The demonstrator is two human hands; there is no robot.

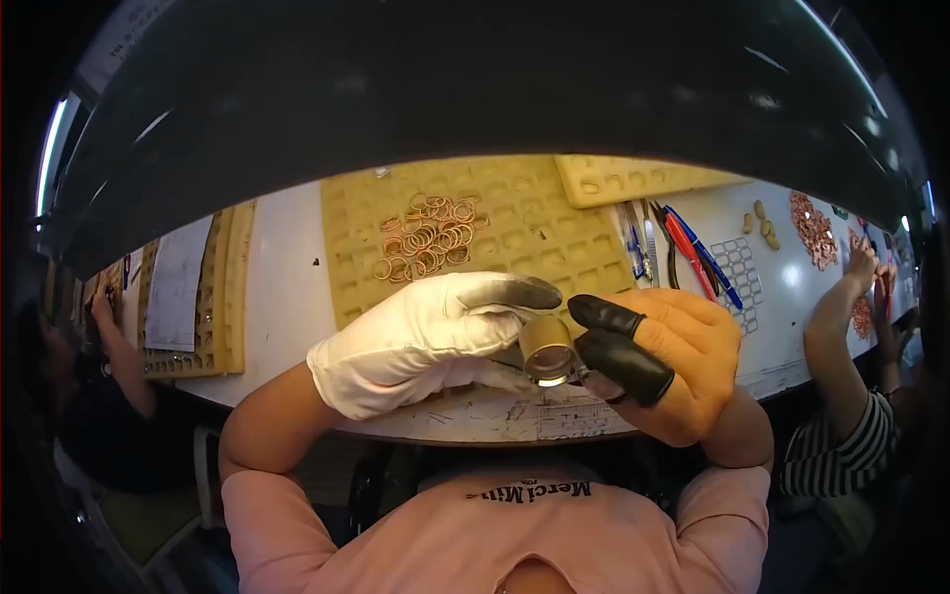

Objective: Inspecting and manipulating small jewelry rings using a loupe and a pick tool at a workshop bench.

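Note:
A brass-coloured folding loupe (pixel 548 350) is raised over the table's front edge, its lens tilted towards me. My right hand (pixel 672 356), with black finger cots on two fingers, grips it from the right. My left hand (pixel 423 341), in a white cotton glove with a darkened fingertip, curls in against the loupe's left side. Whatever its fingers pinch is hidden behind the loupe. Beyond my hands, a heap of gold- and copper-coloured rings (pixel 430 234) lies on a yellow tray with square recesses (pixel 519 256).
A second yellow tray (pixel 653 182) overlaps the far right corner. Right of the trays lie tweezers (pixel 649 249), a red pen (pixel 690 252), a blue pen (pixel 709 260), peanuts (pixel 761 223) and a copper-coloured pile (pixel 813 230). A dark lamp hood (pixel 475 89) hangs ahead. People work on both sides.

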